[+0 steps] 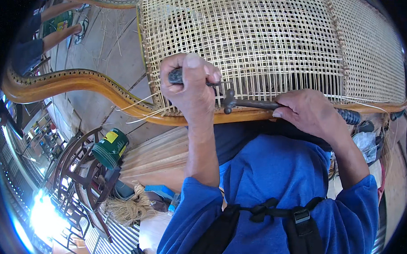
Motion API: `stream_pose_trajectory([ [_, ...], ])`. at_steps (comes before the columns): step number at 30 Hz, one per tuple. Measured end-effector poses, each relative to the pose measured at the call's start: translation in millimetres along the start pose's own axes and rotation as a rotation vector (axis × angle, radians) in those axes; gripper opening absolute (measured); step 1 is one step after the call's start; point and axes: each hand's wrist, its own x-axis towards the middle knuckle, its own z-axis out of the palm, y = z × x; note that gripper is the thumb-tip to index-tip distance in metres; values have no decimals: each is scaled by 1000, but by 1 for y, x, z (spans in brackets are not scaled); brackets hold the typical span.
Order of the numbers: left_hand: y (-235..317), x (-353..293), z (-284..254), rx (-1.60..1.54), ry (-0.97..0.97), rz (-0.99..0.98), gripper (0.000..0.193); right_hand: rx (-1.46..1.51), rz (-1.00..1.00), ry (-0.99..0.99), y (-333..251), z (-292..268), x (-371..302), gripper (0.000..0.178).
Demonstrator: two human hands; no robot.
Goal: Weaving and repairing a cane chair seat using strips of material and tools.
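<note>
My left hand [190, 88] is closed around the dark handle [175, 76] of an awl-like tool, whose thin metal shaft [220, 83] pokes out to the right over the cane webbing. In my right hand [309, 112] is a hammer [258, 104], gripped along its shaft, with its small metal head [230, 101] just right of the left hand. Both hands are above the near edge of the woven cane panel [242, 39], where loose strands meet a curved, varnished wooden frame [165, 118]. The tip of the left-hand tool is too small to make out.
The frame's drilled arm [75, 80] curves off to the left. Loose cane ends [143, 119] stick out at the panel's corner. A green bucket [110, 148], dark wooden chair frames [78, 174] and a cane bundle [131, 206] stand lower left. Another person's legs [58, 39] show at upper left.
</note>
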Motion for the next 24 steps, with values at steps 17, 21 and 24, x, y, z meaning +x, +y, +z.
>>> stream_pose_trajectory([
  [17,-4,-2,16,-37,-13,-41,14,33,29,-47,10,-4,-14,28],
  [21,-19,-4,23,-2,-54,-76,14,27,46,-83,12,-7,-15,27],
  [24,-23,-5,23,69,-47,-67,13,-18,27,-7,10,-7,-12,26],
])
